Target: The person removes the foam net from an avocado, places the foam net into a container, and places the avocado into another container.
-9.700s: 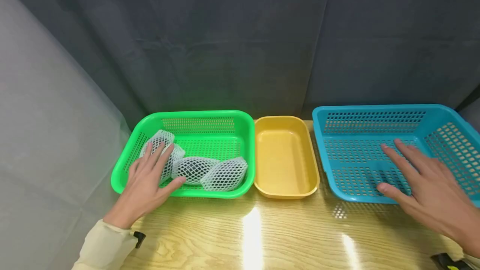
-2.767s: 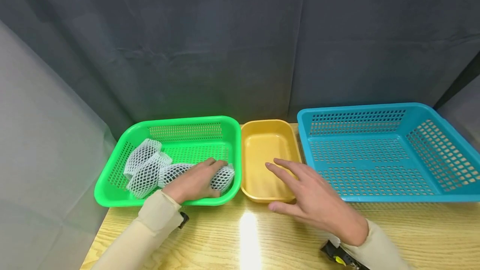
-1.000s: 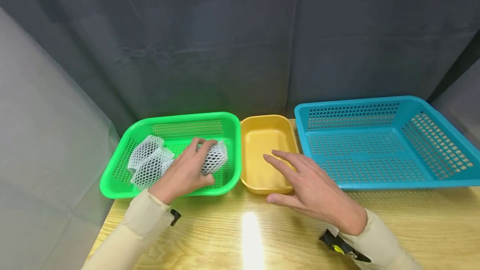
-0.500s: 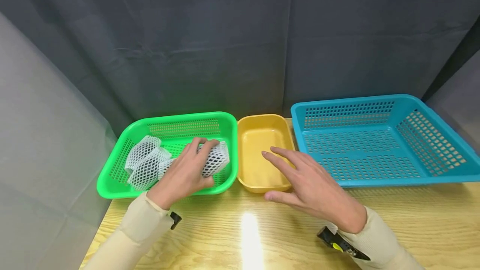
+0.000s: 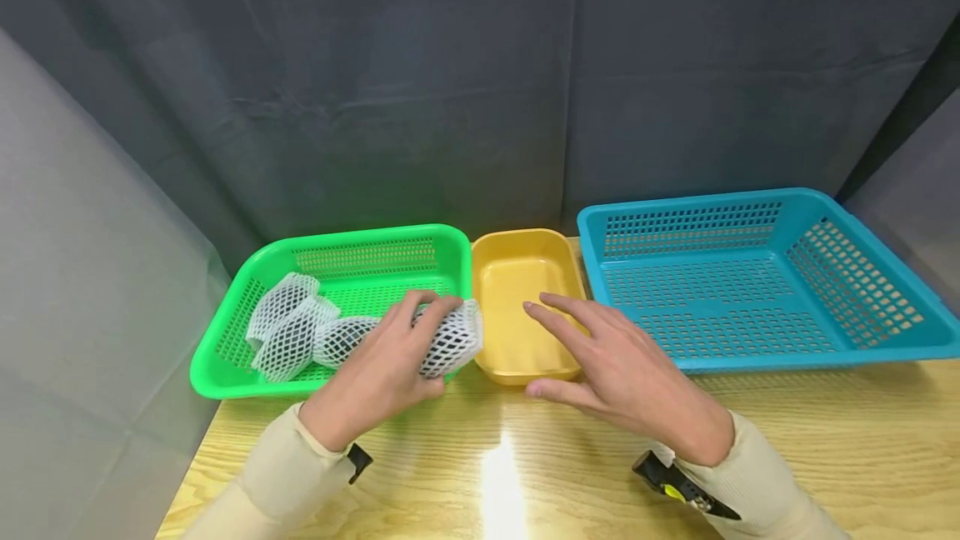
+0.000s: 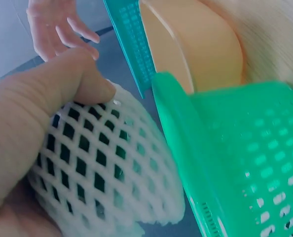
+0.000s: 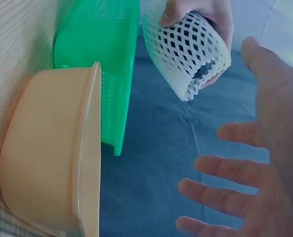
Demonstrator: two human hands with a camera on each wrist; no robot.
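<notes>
My left hand (image 5: 386,361) grips a white foam net sleeve (image 5: 453,340) from above, over the right front of the green basket (image 5: 360,233). Something dark shows through its mesh, and its kind is hidden. In the left wrist view the thumb presses on the sleeve (image 6: 102,158), which is above the basket's rim. Several more net-wrapped pieces (image 5: 288,338) lie in the basket's left and front part. My right hand (image 5: 626,373) hovers over the front right of the yellow tray (image 5: 498,369), fingers spread and holding nothing; the right wrist view shows the sleeve (image 7: 186,44) beyond its fingers.
A large blue basket (image 5: 697,361) stands to the right of the yellow tray. All three containers are on a wooden table (image 5: 435,482). A dark cloth (image 5: 390,90) hangs behind them, and a pale grey one (image 5: 97,273) at the left.
My left hand takes hold of the rightmost net sleeve and lifts it, and brings it right and nearer over the rim. My right hand moves from the blue basket to the yellow tray, then stays.
</notes>
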